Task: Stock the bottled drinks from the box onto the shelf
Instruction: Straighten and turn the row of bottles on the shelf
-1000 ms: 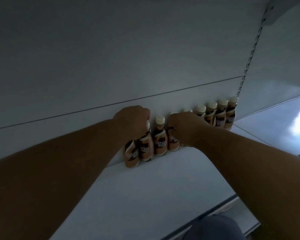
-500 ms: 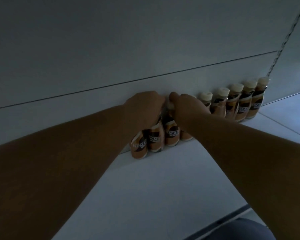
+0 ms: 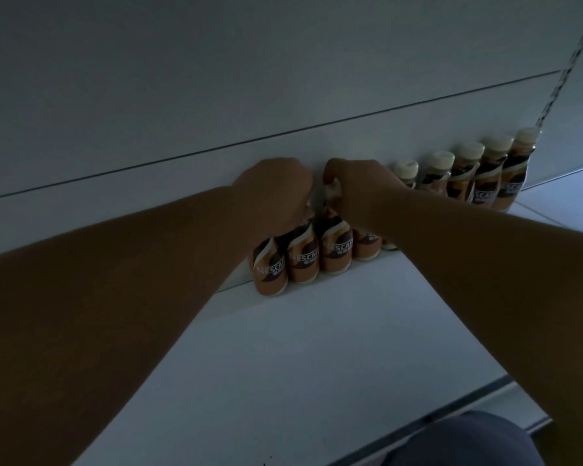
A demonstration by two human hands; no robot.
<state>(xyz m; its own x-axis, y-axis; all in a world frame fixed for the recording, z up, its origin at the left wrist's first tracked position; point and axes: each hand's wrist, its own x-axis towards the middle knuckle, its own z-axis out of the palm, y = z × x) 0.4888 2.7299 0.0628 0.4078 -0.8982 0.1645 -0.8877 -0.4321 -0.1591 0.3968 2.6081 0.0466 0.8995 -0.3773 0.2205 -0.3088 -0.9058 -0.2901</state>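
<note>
A row of brown-labelled coffee bottles is seen standing at the back of a white shelf, set against the pale rear panel. The row runs from left of centre toward the right, where it ends near a slotted metal upright. The bottles are upright and placed side by side, touching or very nearly so. Cream caps are visible on the five bottles at the right end; the caps of the bottles at the left end are covered by the hands.

The left hand is closed downward over the tops of the two leftmost bottles, its grip curled around their necks. The lower labels of these bottles, with white lettering, are left showing beneath the fist.

The right hand is laid just beside the left, the two almost touching. Its grip is wrapped around the tops of the next bottles in the row, with a thumb pressed against one cap. How many bottles are actually pinched by this hand cannot be told, since the fingers are hidden behind the knuckles.

Both bare forearms are stretched in from the lower corners of the view. The front part of the shelf is bare. A dark blue-grey rounded shape is seen at the bottom edge, below the shelf's front lip; what it is cannot be told. The scene is dimly lit.
</note>
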